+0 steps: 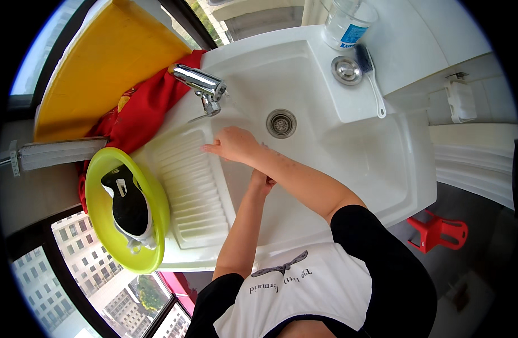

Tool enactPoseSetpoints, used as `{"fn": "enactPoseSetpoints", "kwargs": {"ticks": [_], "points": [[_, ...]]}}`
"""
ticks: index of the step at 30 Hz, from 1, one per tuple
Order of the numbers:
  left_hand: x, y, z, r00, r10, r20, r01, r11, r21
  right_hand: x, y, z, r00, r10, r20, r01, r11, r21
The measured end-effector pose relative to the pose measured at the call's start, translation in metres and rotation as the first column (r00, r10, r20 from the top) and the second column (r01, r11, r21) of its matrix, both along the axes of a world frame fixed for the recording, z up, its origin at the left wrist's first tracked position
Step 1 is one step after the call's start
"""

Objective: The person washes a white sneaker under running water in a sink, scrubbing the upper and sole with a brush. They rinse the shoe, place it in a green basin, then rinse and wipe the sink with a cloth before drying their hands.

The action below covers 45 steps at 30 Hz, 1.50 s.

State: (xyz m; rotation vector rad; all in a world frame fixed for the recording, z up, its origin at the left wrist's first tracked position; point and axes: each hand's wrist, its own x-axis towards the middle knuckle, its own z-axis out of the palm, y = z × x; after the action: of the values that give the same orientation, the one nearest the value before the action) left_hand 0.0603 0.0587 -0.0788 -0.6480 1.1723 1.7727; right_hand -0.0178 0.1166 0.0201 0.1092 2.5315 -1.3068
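My bare hands are over the white sink (360, 163), near the ribbed washboard slope (191, 186). My right hand (235, 143) reaches across to the left, palm down, a finger or thumb stretched out and nothing visible in it. Under my right forearm lies my left hand (263, 179); the forearm hides most of its fingers, so I cannot tell how they are held. Just beyond my right hand stands a chrome tap (200, 84). To the right of that hand is the metal drain (281, 123).
At left, a lime-green basin (160, 225) holds a black-and-white shoe (129, 205). Red cloth (143, 110) hangs beside a yellow board (107, 67). On the right ledge are a scrub brush (373, 84), a round metal lid (346, 70) and a clear plastic container (346, 25). A red stool (439, 231) stands below.
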Motion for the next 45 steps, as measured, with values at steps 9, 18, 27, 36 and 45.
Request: {"fn": "enactPoseSetpoints", "kwargs": {"ticks": [9, 18, 27, 36, 45], "points": [[-0.001, -0.017, -0.017, 0.997, 0.002, -0.081, 0.005, 0.997, 0.078, -0.055, -0.012, -0.002, 0.937, -0.189, -0.294, 0.219, 0.973, 0.072], [-0.003, -0.04, 0.023, 0.998, -0.056, -0.026, 0.06, 0.977, 0.203, -0.018, 0.011, -0.018, 0.987, -0.137, -0.084, 0.124, 0.981, -0.147], [0.052, -0.022, 0.067, 0.917, -0.129, 0.377, -0.164, 0.74, 0.652, 0.121, 0.043, -0.049, 0.885, 0.024, 0.465, 0.455, -0.254, -0.853], [0.059, -0.018, 0.066, 0.825, -0.556, -0.107, 0.557, 0.83, -0.019, 0.135, 0.055, -0.048, 0.855, -0.36, 0.373, 0.508, 0.443, -0.739], [0.1, 0.002, 0.041, 0.145, -0.817, -0.557, -0.291, 0.503, -0.814, 0.135, 0.025, -0.068, 0.611, -0.791, -0.035, 0.744, 0.589, -0.315]]}}
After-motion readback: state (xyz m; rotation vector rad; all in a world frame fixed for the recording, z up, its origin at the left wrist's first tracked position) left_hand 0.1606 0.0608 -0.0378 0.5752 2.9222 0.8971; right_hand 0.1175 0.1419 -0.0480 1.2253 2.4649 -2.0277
